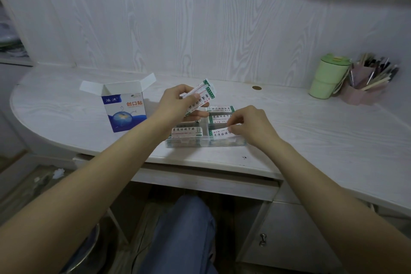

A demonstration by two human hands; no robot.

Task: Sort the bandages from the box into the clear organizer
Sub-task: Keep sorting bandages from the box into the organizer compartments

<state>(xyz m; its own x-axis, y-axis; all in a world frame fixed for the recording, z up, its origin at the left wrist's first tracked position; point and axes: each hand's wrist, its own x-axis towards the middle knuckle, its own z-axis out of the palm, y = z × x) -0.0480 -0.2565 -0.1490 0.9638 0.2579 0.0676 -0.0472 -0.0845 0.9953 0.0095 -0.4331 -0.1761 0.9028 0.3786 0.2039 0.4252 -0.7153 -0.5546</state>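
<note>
- At a pale wood-grain desk (289, 118), a seated person sorted wrapped bandages from a blue-and-white box (124, 109) into a clear organizer (205, 143).
- The box stood upright on the left with its top flaps open; the organizer lay just right of it, near the desk's front edge.
- The left hand (178, 104) gripped a small fan of bandages (203, 95) above the organizer's far left corner, thumb on top, the strips jutting up and to the right past the fingers.
- The right hand (249, 125) pinched a single bandage (222, 132) at its right end, the strip lying flat over the near right compartment.
- Other compartments already showed bandages lying face up, one at near left (185, 132) and more toward the far right (219, 109).
- The strips looked feather-light, thin and floppy in smooth paper wrappers, likely to slide against one another; a pinch at one short end, or across the middle for a stack, seemed the safest hold.
- A green lidded cup (329, 78) and a pink holder of pens (367, 87) stood at the far right of the desk.
</note>
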